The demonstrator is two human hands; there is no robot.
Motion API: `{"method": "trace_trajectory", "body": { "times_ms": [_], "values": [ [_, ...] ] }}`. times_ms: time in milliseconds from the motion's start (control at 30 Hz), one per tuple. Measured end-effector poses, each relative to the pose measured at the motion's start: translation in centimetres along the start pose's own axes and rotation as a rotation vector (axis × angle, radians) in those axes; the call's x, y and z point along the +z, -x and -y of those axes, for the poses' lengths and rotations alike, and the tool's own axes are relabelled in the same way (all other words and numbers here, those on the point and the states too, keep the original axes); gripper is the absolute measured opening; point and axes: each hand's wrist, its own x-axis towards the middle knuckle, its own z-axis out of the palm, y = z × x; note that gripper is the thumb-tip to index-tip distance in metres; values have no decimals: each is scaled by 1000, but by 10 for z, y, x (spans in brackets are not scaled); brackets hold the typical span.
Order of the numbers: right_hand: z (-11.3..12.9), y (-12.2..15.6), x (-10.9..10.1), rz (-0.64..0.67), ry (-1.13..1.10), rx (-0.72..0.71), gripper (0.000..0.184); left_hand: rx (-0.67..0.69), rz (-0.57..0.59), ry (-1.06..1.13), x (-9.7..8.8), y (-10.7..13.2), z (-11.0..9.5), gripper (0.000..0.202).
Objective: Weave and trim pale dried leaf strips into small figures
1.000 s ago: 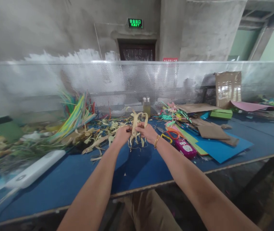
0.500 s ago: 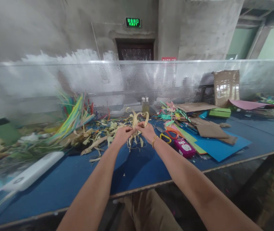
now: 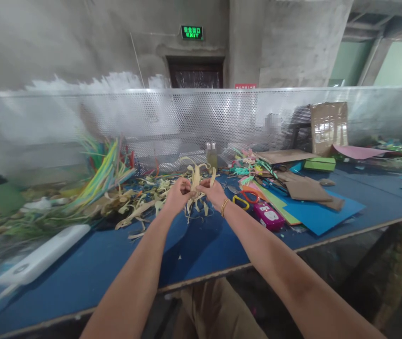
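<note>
Both my hands meet over the blue table [image 3: 201, 245] and pinch a bundle of pale dried leaf strips [image 3: 196, 175]. My left hand [image 3: 177, 194] is closed on the bundle's left side. My right hand [image 3: 212, 191], with a gold bracelet on its wrist, grips the right side. The strips curl up above the fingers and hang down below them. Behind and to the left lies a loose heap of the same strips [image 3: 140, 197].
A white flat device [image 3: 44, 254] lies at the left front. Coloured strips [image 3: 105, 172] fan up at the left. Scissors with coloured handles [image 3: 245, 197], a pink case [image 3: 268, 215], blue and green sheets [image 3: 321, 212], a small bottle [image 3: 211, 155] and a cardboard box [image 3: 328, 125] sit right. A perforated screen [image 3: 201, 122] backs the table.
My hands have drawn a little closer together and shifted slightly left on the bundle. The view has drifted a bit; nothing else on the table has moved.
</note>
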Motion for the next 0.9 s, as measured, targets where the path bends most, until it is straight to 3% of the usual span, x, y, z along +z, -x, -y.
{"method": "trace_trajectory", "body": {
  "times_ms": [100,167,333,433,600,700,900],
  "values": [
    [2,0,0,116,-121,196,27,66,74,-96,-1,0,0,7],
    [4,-2,-1,167,-231,267,23,54,81,-160,-3,0,1,12],
    [13,-11,-10,131,-516,399,15,-78,-72,-309,-8,-1,6,20],
    [14,-14,-11,70,-497,355,22,-30,-74,-386,-8,0,3,21],
    [5,-13,-4,-30,-330,273,32,91,46,-415,1,4,-6,32],
    [3,-10,-1,4,-348,270,37,121,106,-435,4,5,-3,28],
    [6,-5,3,75,-432,254,41,104,107,-453,5,4,4,26]
  ]
}}
